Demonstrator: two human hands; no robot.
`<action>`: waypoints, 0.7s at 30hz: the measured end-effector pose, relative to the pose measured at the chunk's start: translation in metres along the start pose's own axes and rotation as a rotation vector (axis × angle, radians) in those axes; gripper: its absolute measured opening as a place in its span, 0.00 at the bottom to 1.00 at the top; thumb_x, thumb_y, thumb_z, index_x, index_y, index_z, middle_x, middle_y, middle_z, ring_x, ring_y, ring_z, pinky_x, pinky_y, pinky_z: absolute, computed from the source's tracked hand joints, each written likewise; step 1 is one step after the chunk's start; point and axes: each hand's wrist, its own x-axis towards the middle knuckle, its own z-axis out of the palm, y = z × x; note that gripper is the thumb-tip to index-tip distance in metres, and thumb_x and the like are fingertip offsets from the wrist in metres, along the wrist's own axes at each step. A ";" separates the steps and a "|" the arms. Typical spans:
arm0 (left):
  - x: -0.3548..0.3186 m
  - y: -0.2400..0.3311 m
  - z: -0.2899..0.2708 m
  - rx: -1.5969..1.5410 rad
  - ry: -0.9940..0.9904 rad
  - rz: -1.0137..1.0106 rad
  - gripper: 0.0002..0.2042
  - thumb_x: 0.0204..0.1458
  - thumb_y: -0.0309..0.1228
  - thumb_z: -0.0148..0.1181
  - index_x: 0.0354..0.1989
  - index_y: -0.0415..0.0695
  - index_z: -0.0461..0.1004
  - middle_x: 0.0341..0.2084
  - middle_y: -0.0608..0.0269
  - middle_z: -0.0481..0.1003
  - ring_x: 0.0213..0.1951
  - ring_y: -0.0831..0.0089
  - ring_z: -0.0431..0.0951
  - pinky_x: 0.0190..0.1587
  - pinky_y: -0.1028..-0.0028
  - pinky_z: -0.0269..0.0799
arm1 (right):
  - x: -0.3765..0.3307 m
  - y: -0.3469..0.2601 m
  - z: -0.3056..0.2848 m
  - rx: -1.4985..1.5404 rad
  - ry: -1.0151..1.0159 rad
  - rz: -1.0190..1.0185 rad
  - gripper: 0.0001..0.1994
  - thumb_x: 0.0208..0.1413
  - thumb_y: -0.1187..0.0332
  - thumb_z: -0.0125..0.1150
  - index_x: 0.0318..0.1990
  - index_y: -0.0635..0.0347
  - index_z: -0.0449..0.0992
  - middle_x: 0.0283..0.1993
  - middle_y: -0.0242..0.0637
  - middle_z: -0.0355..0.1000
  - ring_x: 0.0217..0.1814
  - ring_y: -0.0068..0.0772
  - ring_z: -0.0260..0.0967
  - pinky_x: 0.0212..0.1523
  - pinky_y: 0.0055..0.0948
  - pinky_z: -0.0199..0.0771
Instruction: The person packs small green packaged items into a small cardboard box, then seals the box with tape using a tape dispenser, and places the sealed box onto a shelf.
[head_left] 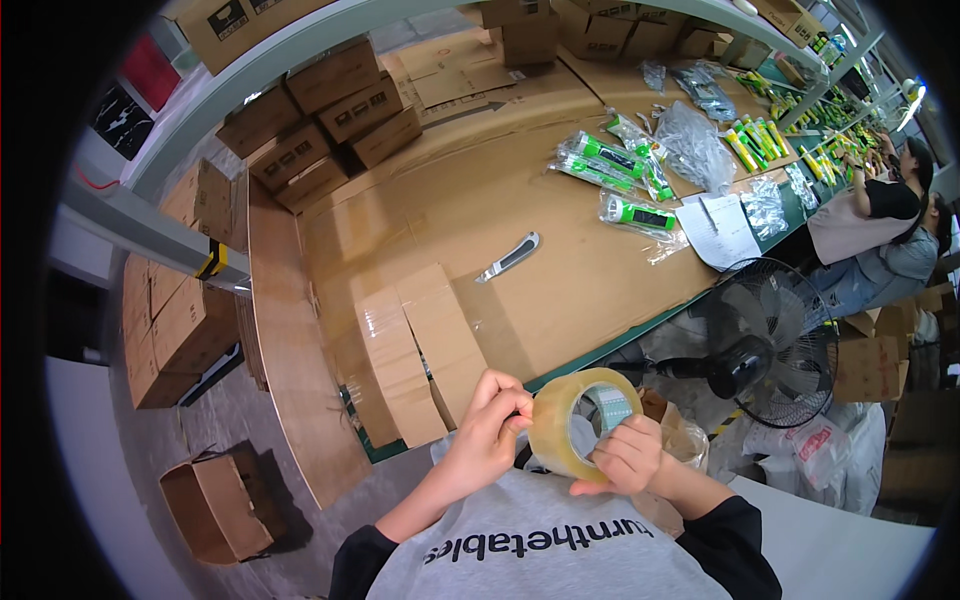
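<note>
Through the head view I have the wide roll of clear packing tape (pixel 552 430) in front of the grey T-shirt (pixel 500 520), the right hand (pixel 630 455) closed around its right rim. The left hand (pixel 488 432) pinches narrowly at its left side; whether on film, I can't tell. I'd expect it firm, moderately light, smooth-sided, best held through the core.

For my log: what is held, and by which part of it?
A tape roll: right grip on its right side. Left grip pinches beside its left edge, object unclear.
</note>
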 end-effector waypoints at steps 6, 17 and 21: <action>0.000 0.001 0.005 0.131 0.062 0.137 0.08 0.47 0.12 0.53 0.32 0.38 0.66 0.36 0.55 0.69 0.38 0.61 0.71 0.41 0.69 0.68 | 0.001 0.002 -0.006 0.001 -0.006 0.049 0.22 0.40 0.49 0.71 0.21 0.57 0.69 0.16 0.27 0.62 0.15 0.25 0.57 0.20 0.23 0.53; -0.004 -0.035 -0.001 -0.275 -0.075 -0.175 0.07 0.49 0.22 0.63 0.36 0.37 0.75 0.31 0.60 0.74 0.37 0.69 0.75 0.43 0.73 0.70 | -0.017 0.001 0.003 0.073 -0.057 0.087 0.24 0.38 0.46 0.70 0.21 0.59 0.69 0.20 0.31 0.65 0.18 0.31 0.60 0.23 0.28 0.56; -0.007 -0.033 0.000 -0.183 -0.010 -0.200 0.05 0.48 0.21 0.62 0.33 0.37 0.75 0.31 0.58 0.73 0.35 0.66 0.75 0.41 0.73 0.69 | -0.011 0.002 0.007 0.100 -0.103 0.124 0.21 0.38 0.52 0.72 0.21 0.58 0.69 0.17 0.29 0.62 0.17 0.28 0.59 0.21 0.26 0.57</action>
